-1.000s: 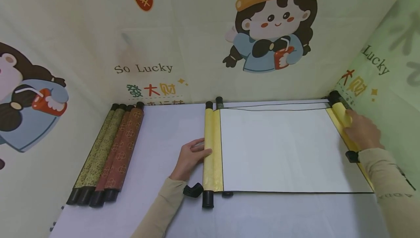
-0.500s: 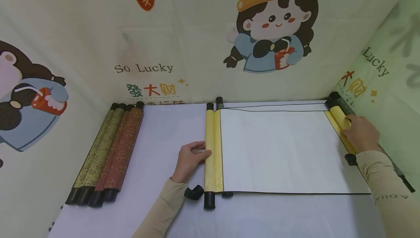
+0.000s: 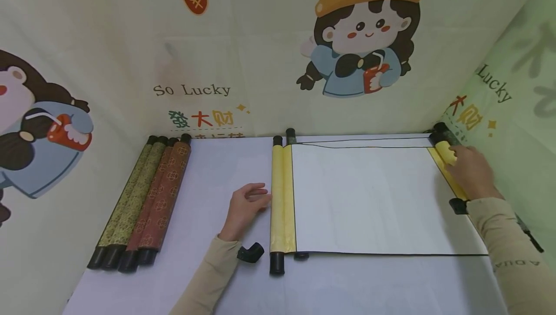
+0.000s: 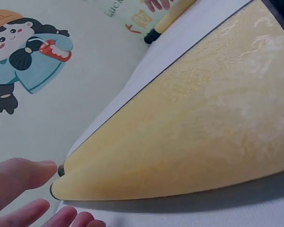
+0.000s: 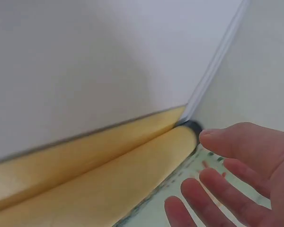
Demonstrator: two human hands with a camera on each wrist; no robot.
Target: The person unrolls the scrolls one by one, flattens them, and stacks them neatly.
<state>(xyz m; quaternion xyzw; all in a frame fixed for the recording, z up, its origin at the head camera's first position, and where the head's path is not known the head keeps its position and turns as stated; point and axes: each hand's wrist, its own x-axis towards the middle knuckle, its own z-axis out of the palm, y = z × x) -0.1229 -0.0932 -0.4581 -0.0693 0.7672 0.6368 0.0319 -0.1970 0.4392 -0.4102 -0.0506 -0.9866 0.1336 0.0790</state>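
A hanging scroll lies unrolled on the table, its blank white sheet (image 3: 365, 199) between a yellow roll with black knobs at the left (image 3: 277, 194) and another yellow roll (image 3: 445, 152) at the right. Just left of the left roll, my left hand (image 3: 244, 209) has its fingers loosely extended, holding nothing; the left wrist view has its thumb beside the roll's far end. Over the right roll is my right hand (image 3: 472, 172). In the right wrist view its relaxed fingers (image 5: 210, 189) spread apart beside the roll, the thumb near the black knob.
Several rolled scrolls, two green-gold (image 3: 126, 204) and two reddish brown (image 3: 162, 199), lie side by side at the left. A dark rolled scroll (image 3: 525, 228) lies along the right wall. Thin black cords (image 3: 360, 143) stretch behind the sheet. Printed cloth (image 3: 260, 54) covers the walls.
My left hand has let go of the left roll and drawn slightly left. The right hand and the right roll have shifted a little left; the fingers have loosened.
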